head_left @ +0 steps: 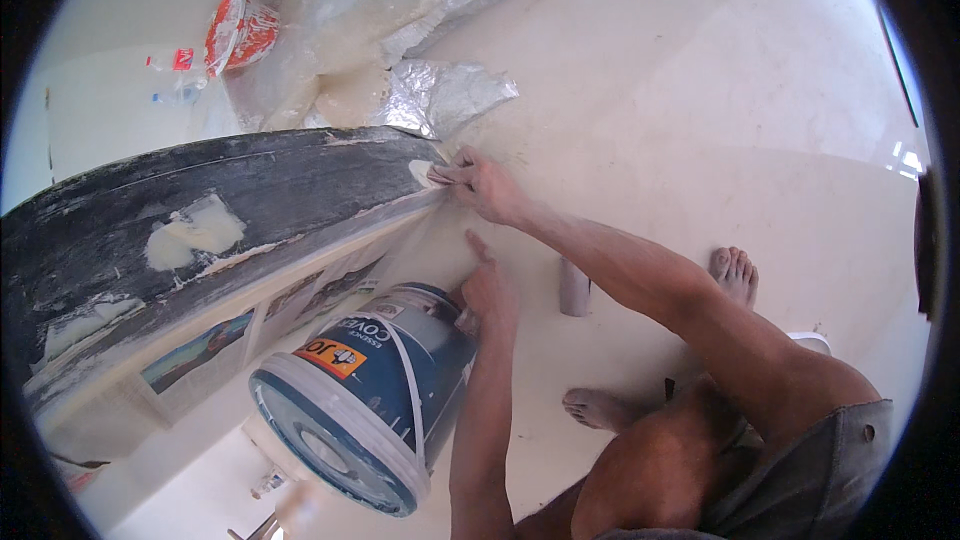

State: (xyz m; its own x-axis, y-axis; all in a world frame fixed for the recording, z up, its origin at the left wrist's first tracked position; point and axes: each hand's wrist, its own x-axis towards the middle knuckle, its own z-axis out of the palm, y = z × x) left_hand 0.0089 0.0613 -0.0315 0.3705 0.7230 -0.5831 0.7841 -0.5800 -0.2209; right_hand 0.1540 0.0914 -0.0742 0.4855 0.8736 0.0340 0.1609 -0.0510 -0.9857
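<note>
My right hand (482,186) reaches to the far end of a long dark board (300,175). Its fingers are pinched around a small flat piece (437,174) pressed to the board by a pale patch of filler; what the piece is made of is unclear. Lower down, my left hand (486,288) is beside the rim of a blue paint bucket (400,370), index finger extended and the other fingers curled. Something pale shows under those curled fingers, too hidden to name. The bucket lies tipped, its pale base facing me. More cream filler (195,232) is smeared on the board.
Crumpled silver foil sheeting (440,95) covers the floor beyond the board, with a red-and-white tub (240,32) and a clear bottle (182,85) nearby. A grey cylinder (574,288) stands near my bare feet (735,275). Pictures (200,350) line the board's underside.
</note>
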